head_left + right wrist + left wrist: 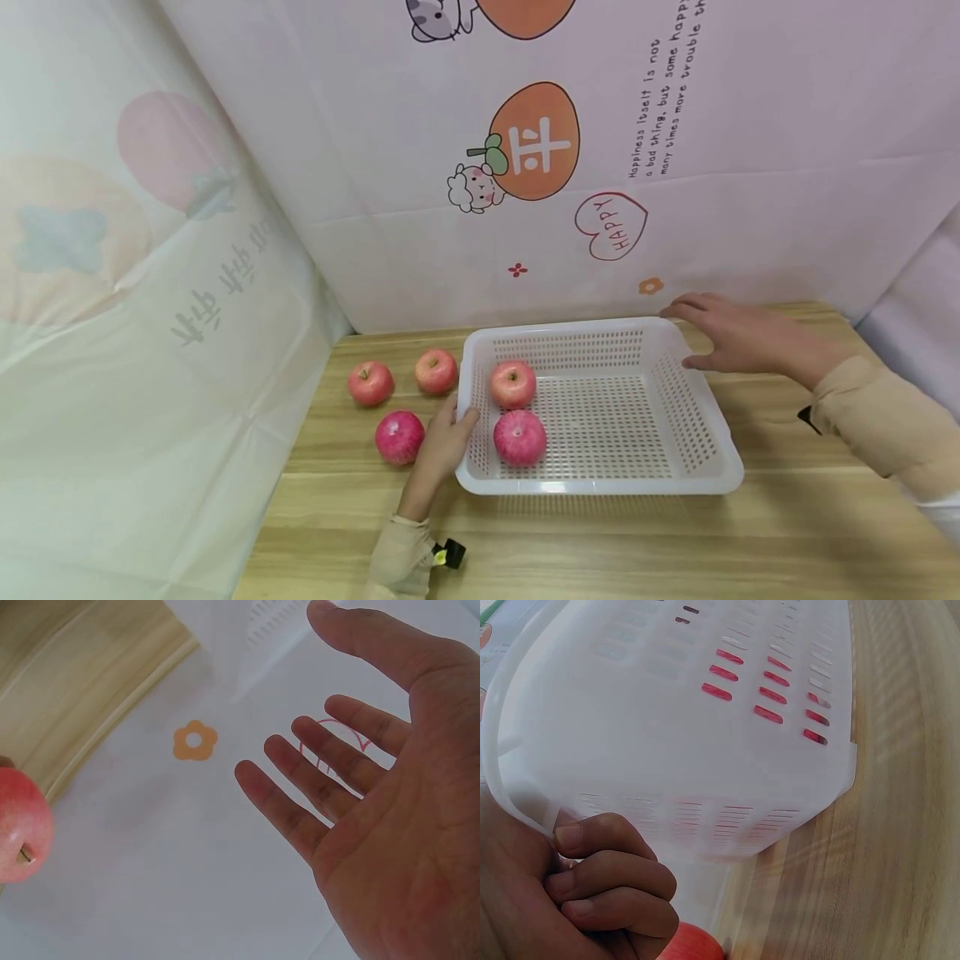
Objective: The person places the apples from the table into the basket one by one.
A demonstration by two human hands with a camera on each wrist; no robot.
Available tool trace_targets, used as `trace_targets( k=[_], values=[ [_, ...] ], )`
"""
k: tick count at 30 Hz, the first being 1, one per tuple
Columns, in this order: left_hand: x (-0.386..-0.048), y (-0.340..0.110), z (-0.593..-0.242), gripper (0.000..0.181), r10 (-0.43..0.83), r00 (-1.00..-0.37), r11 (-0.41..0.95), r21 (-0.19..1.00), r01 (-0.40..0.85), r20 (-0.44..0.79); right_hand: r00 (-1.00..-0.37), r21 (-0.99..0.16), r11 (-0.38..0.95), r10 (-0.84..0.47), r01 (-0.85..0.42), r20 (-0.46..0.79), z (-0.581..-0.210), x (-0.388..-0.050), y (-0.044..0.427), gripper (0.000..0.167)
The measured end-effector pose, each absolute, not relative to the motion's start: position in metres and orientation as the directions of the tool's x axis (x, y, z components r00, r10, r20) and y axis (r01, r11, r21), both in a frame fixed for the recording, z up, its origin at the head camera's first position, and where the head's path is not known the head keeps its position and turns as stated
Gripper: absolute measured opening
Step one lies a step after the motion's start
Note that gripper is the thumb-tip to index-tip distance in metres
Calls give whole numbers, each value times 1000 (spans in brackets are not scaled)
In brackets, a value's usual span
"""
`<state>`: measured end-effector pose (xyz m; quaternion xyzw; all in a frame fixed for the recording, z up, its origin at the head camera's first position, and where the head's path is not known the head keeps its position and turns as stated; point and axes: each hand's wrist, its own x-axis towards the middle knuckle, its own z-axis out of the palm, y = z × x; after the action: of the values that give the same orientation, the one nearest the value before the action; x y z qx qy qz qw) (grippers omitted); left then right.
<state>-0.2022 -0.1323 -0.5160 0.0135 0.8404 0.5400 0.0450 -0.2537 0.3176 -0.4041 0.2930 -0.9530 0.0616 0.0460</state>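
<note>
Cloth (420, 258), one, white, printed, hung behind the work.

Surface (585, 554), one, wood-grained, at the foot of the cloth.

Basket (600, 487), one, white, with slotted walls, standing on the surface between the two hands.

Sleeves, two, tan. The left sleeve (397, 554) comes up from the near edge, its forearm slanting forward to the basket; the right sleeve (877, 421) enters from the right side, its forearm angled inward and away from the person.

Hands, two. The left hand (446, 439) is at the basket's left wall, fingers curled beneath the rim and thumb over it, gripping. The right hand (738, 337) is at the far right corner, fingers extended and slightly spread, thumb well apart, grasping nothing; whether its fingertips touch the rim, I cannot tell.

Apples. Inside the basket, along its left wall: a paler apple (513, 384) and, just nearer the person, a pink apple (520, 437). Outside, left: two pale red apples (370, 383) farther back, one deep pink apple (400, 437) beside the left hand.

Flower print (651, 286), one, orange, low on the cloth.
</note>
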Motion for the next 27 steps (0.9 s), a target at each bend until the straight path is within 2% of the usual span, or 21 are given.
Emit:
trace_targets(
  k=[10,18,27],
  values=[
    [-202,-133,-516,44,73,-996,423,906,-16,-51,-840,-135,829,-528,-542,125,-403,-256,333,68],
    [-202,-132,-514,43,62,-996,440,897,-31,-64,-880,-141,868,-472,-475,59,-399,-260,339,73],
    [-200,-132,-514,44,64,-995,439,898,-35,-70,-891,-150,879,-449,-453,63,-400,-261,349,74]
  ],
)
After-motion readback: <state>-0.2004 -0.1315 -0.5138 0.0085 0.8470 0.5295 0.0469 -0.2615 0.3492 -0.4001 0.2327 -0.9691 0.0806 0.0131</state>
